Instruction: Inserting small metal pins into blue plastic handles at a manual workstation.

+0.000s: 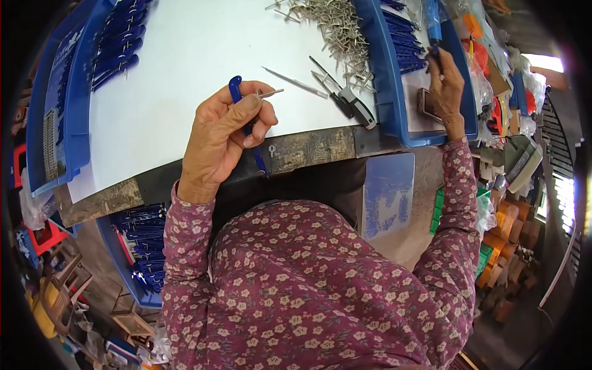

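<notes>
My left hand (225, 126) is closed above the table's front edge. Pinched in it is a long, slim dark-blue plastic piece (235, 90) with a rounded end, and a thin metal pin (271, 94) sticks out sideways by the fingertips. The fingers cover the middle of the blue piece. Over the right blue tray (399, 117), my right hand (445, 86) is closed around the dark lower end of a light-blue cylindrical tool (434, 24); its exact kind is unclear. Beside that hand lie a small dark-framed rectangular object (427, 103) and a bundle of dark-blue pieces (404, 46).
Loose metal pins (336, 31) are heaped on the white tabletop (179, 74). Near them lie pliers (345, 95) and a slim pointed metal tool (296, 82). Rows of blue pieces (120, 46) line the left, beside another blue tray (77, 123). A lower bin (126, 259) holds more.
</notes>
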Demonstrator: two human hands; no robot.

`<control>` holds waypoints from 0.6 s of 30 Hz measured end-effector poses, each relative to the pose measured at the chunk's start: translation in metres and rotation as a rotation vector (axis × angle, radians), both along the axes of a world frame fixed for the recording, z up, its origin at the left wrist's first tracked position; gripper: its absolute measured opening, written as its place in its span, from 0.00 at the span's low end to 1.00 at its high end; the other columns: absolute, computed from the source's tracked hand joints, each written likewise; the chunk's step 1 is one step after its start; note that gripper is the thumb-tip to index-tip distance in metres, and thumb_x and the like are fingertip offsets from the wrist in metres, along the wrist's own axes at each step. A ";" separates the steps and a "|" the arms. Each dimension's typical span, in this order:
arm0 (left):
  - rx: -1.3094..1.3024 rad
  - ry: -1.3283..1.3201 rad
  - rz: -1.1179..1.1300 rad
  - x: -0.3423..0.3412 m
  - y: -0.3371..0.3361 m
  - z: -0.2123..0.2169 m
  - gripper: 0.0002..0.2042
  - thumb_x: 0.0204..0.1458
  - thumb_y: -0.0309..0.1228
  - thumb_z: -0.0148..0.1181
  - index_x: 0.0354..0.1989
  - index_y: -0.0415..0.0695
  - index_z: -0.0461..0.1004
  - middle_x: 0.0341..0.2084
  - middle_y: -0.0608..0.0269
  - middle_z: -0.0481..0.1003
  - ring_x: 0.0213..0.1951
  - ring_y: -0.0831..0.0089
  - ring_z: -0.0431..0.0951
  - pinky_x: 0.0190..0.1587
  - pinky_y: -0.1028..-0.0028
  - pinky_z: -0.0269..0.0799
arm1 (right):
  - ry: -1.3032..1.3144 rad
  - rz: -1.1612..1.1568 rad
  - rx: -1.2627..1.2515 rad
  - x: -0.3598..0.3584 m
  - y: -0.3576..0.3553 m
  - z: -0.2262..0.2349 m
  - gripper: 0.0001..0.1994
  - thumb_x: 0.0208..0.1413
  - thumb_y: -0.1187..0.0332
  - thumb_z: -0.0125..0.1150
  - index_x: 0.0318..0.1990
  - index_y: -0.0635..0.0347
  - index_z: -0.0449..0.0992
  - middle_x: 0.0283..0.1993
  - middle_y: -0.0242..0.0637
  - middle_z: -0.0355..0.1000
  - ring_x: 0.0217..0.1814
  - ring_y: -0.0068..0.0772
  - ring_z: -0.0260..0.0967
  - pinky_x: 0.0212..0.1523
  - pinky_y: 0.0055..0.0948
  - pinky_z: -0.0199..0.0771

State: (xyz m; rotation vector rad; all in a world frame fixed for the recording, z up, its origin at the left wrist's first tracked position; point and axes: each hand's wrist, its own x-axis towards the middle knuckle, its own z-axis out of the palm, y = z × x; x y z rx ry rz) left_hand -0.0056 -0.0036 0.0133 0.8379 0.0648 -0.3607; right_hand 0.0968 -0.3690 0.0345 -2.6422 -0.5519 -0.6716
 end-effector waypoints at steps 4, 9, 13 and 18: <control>-0.036 -0.010 0.024 -0.003 0.003 -0.003 0.09 0.53 0.30 0.50 0.37 0.36 0.68 0.22 0.59 0.72 0.19 0.82 0.67 0.17 0.86 0.56 | -0.146 -0.019 0.364 -0.009 0.028 0.033 0.08 0.52 0.72 0.53 0.39 0.64 0.74 0.32 0.31 0.72 0.29 0.17 0.63 0.30 0.15 0.61; -0.091 -0.040 -0.007 -0.003 0.000 0.002 0.08 0.54 0.31 0.48 0.36 0.39 0.66 0.23 0.55 0.73 0.18 0.81 0.67 0.16 0.86 0.56 | 0.172 0.130 0.723 -0.067 0.085 0.105 0.11 0.52 0.70 0.52 0.40 0.67 0.72 0.28 0.31 0.69 0.26 0.15 0.60 0.25 0.12 0.56; -0.101 -0.072 -0.047 -0.007 -0.006 0.013 0.09 0.55 0.33 0.46 0.37 0.39 0.66 0.23 0.52 0.73 0.18 0.81 0.67 0.16 0.86 0.56 | 0.815 0.478 1.019 -0.079 0.125 0.083 0.14 0.49 0.64 0.52 0.37 0.67 0.72 0.32 0.36 0.70 0.34 0.20 0.64 0.33 0.17 0.61; 0.018 -0.137 0.022 -0.013 -0.003 0.020 0.11 0.56 0.34 0.46 0.38 0.38 0.66 0.23 0.53 0.73 0.17 0.82 0.66 0.16 0.86 0.54 | 1.230 0.409 1.391 -0.073 0.179 0.025 0.17 0.52 0.63 0.53 0.40 0.72 0.68 0.29 0.32 0.62 0.27 0.19 0.56 0.30 0.17 0.58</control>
